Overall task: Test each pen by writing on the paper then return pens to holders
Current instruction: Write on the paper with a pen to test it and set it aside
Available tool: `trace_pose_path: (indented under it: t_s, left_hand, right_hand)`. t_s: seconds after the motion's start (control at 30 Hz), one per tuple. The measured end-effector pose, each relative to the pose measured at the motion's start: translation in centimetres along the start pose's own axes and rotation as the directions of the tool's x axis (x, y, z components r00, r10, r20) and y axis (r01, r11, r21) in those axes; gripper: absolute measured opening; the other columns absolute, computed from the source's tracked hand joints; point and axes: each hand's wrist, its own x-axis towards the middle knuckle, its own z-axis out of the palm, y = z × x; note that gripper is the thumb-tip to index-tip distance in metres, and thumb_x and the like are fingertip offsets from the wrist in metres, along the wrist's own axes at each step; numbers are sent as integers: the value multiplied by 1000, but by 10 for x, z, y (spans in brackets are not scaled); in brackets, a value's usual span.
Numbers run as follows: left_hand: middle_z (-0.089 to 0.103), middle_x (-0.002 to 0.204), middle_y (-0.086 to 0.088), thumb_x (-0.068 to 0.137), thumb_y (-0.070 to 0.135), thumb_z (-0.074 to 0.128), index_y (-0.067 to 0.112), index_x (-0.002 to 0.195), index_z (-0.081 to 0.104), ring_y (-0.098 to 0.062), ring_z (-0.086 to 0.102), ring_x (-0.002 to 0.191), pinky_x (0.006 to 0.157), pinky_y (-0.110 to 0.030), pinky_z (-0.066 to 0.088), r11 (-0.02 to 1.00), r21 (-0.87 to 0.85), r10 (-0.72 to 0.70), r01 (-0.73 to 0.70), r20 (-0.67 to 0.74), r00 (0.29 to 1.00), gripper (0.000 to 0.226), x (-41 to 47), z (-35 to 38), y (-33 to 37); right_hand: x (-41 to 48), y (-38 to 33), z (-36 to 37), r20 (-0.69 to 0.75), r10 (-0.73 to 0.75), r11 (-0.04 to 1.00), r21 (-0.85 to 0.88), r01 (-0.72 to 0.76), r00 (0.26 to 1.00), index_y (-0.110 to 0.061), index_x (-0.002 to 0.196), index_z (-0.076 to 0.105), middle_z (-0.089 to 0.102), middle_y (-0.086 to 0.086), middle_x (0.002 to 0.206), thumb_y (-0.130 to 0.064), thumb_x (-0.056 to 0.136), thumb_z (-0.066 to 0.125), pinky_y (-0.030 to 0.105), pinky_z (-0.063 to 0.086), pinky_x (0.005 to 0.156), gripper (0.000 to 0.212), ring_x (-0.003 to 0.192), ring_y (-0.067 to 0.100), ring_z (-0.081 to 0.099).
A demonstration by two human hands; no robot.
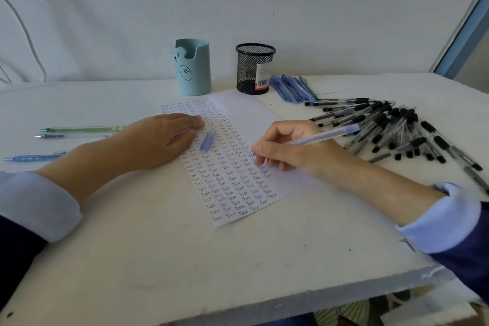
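From the head camera, a white sheet of paper lies at a slant on the rough, pale table, its left part filled with rows of the handwritten word "Test". The right hand pinches a slim translucent blue pen between thumb and curled fingers, tip down at the paper's right side, barrel angled up to the right. A small blue cap rests on the paper, just right of the left hand, which lies flat, palm down, fingers together, pressing the sheet's left edge. Far behind stand a smooth light-blue bear cup and a black wire-mesh cup. A heap of black-capped pens spreads to the right.
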Motion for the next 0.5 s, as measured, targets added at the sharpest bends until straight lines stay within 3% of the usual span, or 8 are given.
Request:
trace_pose_path:
  t_s: [0.07,0.17,0.27,0.4,0.5]
  left_hand:
    - [46,146,12,93,47,32,25,138,52,-13,43,134,113,-23,24,1000,-6,6,-6,-2,1000,54,0,0,1]
    - [46,146,11,100,35,41,25,138,52,-15,43,135,115,-31,28,1000,-11,-9,9,-10,1000,40,1,1,1]
    - [45,147,9,100,31,42,25,138,52,-17,43,135,116,-34,28,1000,-5,-11,11,-5,1000,40,1,1,2]
    - [46,147,9,99,41,39,25,137,53,-18,45,134,115,-34,29,1000,-10,-6,6,-6,1000,44,1,1,1]
    - [46,147,10,92,49,33,27,138,52,-17,44,134,115,-31,28,1000,-8,-7,7,4,1000,54,1,0,1]
  right_hand:
    - [-2,0,5,-30,-12,997,-81,10,999,-5,66,62,69,12,66,-24,87,71,18,47,52,30,58,11,61]
    - [-1,2,9,-128,-61,981,-193,36,990,-8,51,43,47,-1,44,-12,91,66,15,48,52,46,57,11,66]
    - [0,5,9,-154,-87,976,-213,52,984,-9,51,41,44,6,50,-9,89,65,18,54,59,46,63,16,67]
    - [1,7,8,-152,-107,973,-217,73,983,-12,48,40,44,-6,41,-7,88,66,17,47,53,48,58,10,64]
    - [1,8,9,-127,-105,978,-195,79,986,-16,45,41,45,-3,42,-4,86,66,18,45,52,49,58,14,63]
